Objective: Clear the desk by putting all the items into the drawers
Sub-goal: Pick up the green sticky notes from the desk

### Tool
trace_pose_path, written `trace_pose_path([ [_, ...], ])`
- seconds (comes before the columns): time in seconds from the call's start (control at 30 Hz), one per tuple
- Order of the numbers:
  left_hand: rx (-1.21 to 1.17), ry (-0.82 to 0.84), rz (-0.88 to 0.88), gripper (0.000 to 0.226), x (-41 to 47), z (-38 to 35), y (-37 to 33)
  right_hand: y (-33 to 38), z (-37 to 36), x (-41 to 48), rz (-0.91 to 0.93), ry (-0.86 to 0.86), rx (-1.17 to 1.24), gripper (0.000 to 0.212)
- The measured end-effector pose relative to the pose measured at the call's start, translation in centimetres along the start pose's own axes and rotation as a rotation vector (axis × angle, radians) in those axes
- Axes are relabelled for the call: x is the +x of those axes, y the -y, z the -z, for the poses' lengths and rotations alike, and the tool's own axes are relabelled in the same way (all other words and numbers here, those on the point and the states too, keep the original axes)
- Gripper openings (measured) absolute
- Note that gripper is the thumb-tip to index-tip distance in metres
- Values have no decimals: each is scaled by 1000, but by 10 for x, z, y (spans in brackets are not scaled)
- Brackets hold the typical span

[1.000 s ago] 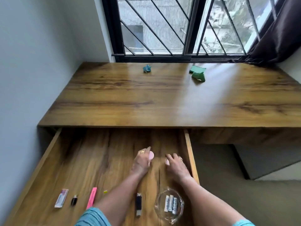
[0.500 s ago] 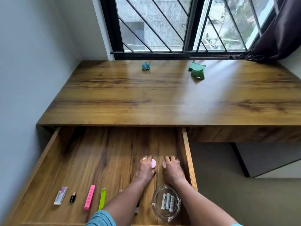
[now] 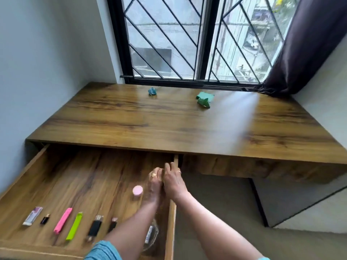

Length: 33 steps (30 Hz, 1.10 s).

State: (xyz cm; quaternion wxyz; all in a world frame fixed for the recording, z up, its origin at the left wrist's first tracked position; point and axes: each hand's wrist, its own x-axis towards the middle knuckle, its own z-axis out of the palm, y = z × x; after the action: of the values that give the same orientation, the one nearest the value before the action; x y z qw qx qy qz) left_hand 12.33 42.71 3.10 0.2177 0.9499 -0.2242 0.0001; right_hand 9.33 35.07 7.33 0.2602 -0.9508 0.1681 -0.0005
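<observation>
The wooden drawer (image 3: 171, 218) is pulled out below the desk (image 3: 169, 126). A small round pink jar (image 3: 137, 190) stands alone on the drawer floor, just left of my left hand (image 3: 155, 184). My left hand is blurred, with relaxed fingers that hold nothing I can see. My right hand (image 3: 173, 182) lies beside it, its fingers stretched forward along the drawer's right wall. A second pink jar is not visible. On the desk near the window sit a teal paper figure (image 3: 152, 91) and two green paper pieces (image 3: 204, 99).
Along the drawer's front lie a small tube (image 3: 32, 215), a little black stick (image 3: 45, 219), a pink marker (image 3: 62, 220), a green marker (image 3: 74, 226) and two dark items. A glass bowl with batteries (image 3: 150, 239) shows beside my left forearm. A dark curtain (image 3: 300, 44) hangs at the right.
Both hands held pink jars low in the drawer. My left hand has let go of its jar, and both hands have moved forward toward the desk edge. The view shifted left.
</observation>
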Motion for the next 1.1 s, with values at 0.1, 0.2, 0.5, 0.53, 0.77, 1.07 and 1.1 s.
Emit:
trace_pose_path([
  [0.1,-7,-28,-11,36,5,-6,-55,-39,38,-8,-33,-49,-30,40],
  [0.2,-25,10,-4,44,10,-13,-102,-79,72,-13,-99,-60,-64,47],
  [0.5,-104,2,38,45,72,-16,-192,-157,147,34,-136,-159,-174,46],
  [0.53,-122,5,55,47,83,-17,-196,-162,152,42,-137,-160,-184,46],
  [0.77,-273,7,229,52,176,-23,-213,-198,190,126,-123,-195,-232,35],
  [1.07,-364,2,368,39,303,-10,-203,-214,235,239,-137,-190,-200,33],
  [1.1,-367,9,380,41,313,-11,-202,-216,237,249,-141,-191,-186,33],
])
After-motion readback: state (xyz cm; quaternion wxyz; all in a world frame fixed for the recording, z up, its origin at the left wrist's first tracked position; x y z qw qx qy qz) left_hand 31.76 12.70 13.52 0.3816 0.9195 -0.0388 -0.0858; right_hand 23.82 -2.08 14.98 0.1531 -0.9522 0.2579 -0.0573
